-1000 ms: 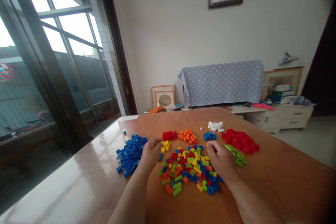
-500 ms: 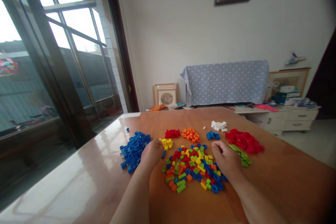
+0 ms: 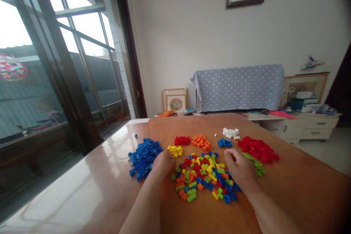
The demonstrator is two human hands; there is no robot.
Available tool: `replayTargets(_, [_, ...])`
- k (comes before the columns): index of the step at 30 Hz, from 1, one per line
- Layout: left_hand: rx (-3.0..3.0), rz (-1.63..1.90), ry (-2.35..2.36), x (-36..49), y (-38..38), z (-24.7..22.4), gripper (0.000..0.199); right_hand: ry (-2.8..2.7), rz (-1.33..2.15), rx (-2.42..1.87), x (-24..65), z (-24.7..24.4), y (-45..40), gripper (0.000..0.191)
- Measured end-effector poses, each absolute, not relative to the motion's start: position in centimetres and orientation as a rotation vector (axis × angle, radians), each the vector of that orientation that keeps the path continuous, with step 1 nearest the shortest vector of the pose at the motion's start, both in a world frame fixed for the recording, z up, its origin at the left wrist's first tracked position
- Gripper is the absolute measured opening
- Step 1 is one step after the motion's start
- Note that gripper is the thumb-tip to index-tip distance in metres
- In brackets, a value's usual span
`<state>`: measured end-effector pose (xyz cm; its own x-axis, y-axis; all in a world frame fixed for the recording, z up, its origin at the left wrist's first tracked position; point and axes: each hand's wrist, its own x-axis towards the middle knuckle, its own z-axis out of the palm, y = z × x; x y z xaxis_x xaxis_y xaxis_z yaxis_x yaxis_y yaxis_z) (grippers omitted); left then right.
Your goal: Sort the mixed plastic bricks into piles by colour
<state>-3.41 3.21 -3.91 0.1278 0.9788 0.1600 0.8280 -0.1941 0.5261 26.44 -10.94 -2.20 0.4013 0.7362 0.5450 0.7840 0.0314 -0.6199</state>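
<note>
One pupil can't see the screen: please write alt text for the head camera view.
A person's left hand and right hand flank mixed toy bricks on a brown table. Beyond it lie yellow bricks, orange bricks and white bricks, with a blue pile at left and a red pile at right.

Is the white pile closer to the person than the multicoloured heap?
No, the white pile lies beyond the multicoloured heap, on its far side from the person.

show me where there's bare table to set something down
Bare: the glossy brown table left of the large blue plastic brick pile, and right of the elongated green plastic bricks. Crowded: between left hand and right hand, where mixed multicoloured plastic bricks lie.
</note>
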Motion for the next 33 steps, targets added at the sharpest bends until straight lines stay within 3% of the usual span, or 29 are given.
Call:
replayTargets(12, [2.219,0.624,1.904,-2.6,1.9,-1.8,0.020,-1.332,-0.074,-1.724,26.4,-2.2,-10.9,0.030])
replayTargets(18, [2.592,0.734,1.526,0.1,-0.3,-0.8,0.028,-1.355,-0.080,-1.710,26.4,-2.3,-10.7,0.033])
replayTargets(23, [2.734,0.631,1.216,2.5,-1.1,-0.8,0.038,-1.321,-0.108,-1.725,26.5,-2.9,-10.1,0.031])
replayTargets(33, [2.725,0.414,1.166,4.2,0.5,-2.5,0.041,-1.343,-0.112,-1.713,26.4,-3.1,-9.6,0.029])
